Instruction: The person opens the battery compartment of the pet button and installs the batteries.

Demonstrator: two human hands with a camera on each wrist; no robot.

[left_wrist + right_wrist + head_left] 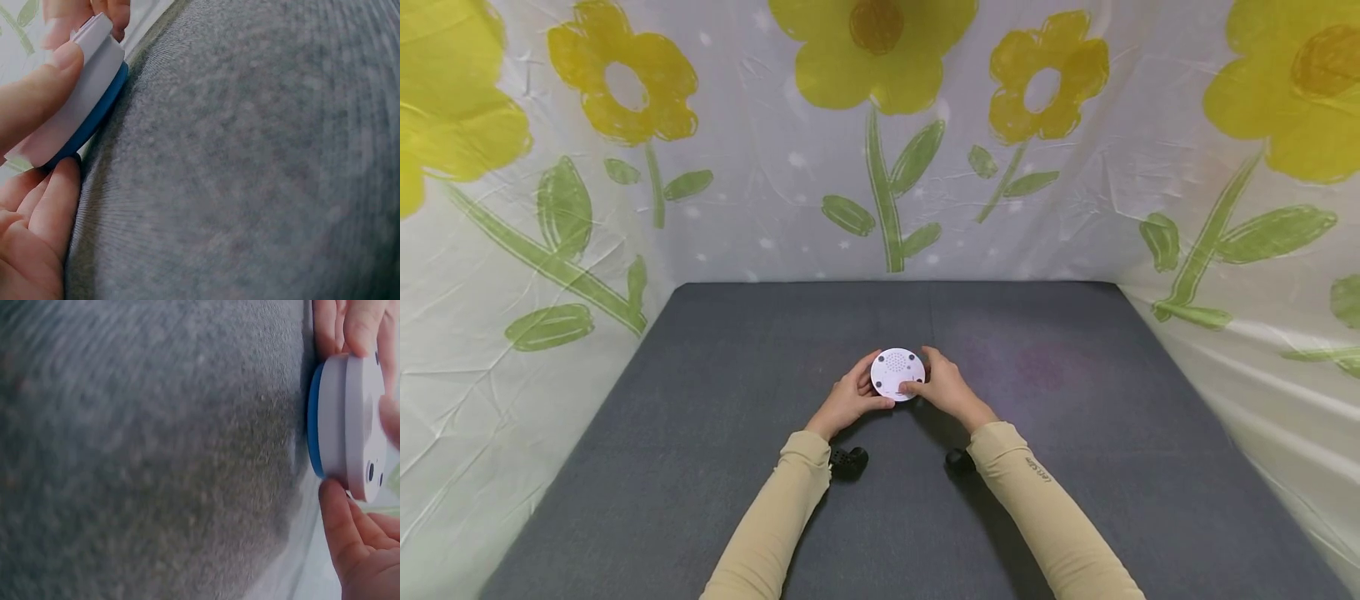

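Head view, near to far: beige sleeves (790, 508), then left hand (847, 402) and right hand (946, 389) both clamped round white round device (897, 374) with blue base, above grey mat (700, 433). Right thumb possibly pressing the face; nothing opened yet.

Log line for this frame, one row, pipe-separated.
left hand: grips round white-and-blue plastic device | right hand: grips it, thumb on white face | device: blue side down, over grey fabric table

Object: round white device (897, 374)
Look: flat disc, white face with speaker-hole grid and small dark dots; blue band along its other face
Pose: white face upward, toward the head camera
Place: above the gray mat's middle, held between both hands
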